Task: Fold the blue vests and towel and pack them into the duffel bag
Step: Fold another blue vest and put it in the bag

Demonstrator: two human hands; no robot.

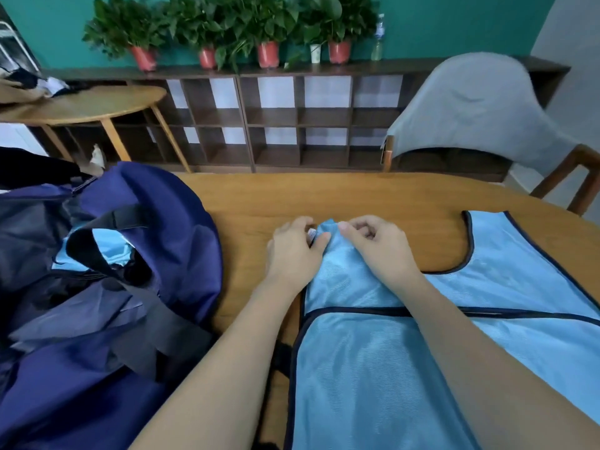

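While both forearms reach forward over the table (373, 196), the left hand (293, 251) pinches the vest's (373, 368) top edge between thumb and curled fingers, beside a small white tag. The right hand (378, 246), fingers curled tight, grips the same bunched edge just beside it. That vest lies flat toward the table's near edge, partly folded. At the left edge sits the open bag (136, 287), blue fabric showing inside.

The wooden table (373, 196) carries a navy duffel bag (156, 222) at its left side and a light blue vest (373, 368) spread flat toward the right
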